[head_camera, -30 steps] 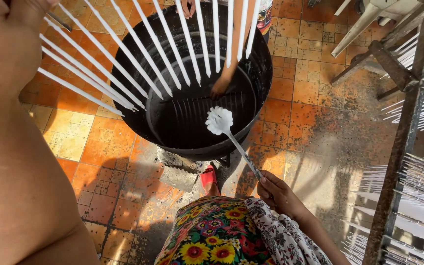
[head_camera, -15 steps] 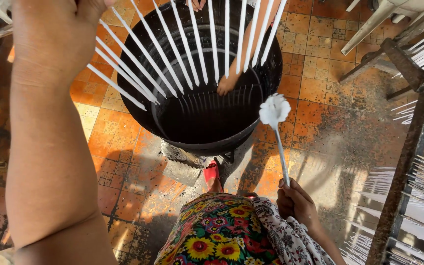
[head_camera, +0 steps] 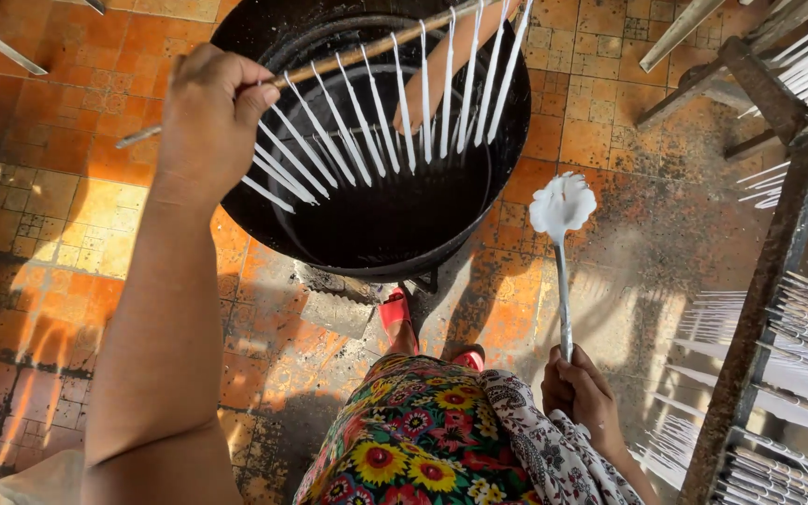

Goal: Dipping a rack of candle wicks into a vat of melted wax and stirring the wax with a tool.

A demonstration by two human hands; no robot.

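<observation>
Left hand (head_camera: 206, 117) clenched around a rod (head_camera: 367, 51) of hanging white candles (head_camera: 381, 122) over a black pot (head_camera: 376, 215); right hand (head_camera: 584, 393) clenched around a wax-coated ladle (head_camera: 563, 252).

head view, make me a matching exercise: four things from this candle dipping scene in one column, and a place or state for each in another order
Things
1. rod of white tapers
2. ladle
3. black vat
4. rack of finished tapers

Places or states
a. stands on the tiled floor, in front of the person's feet
b. gripped by its handle in the right hand, its wax-coated bowl up
c. held at one end by the left hand, over the vat
d. at the right edge of the view

Pairs: 1-c, 2-b, 3-a, 4-d
</observation>
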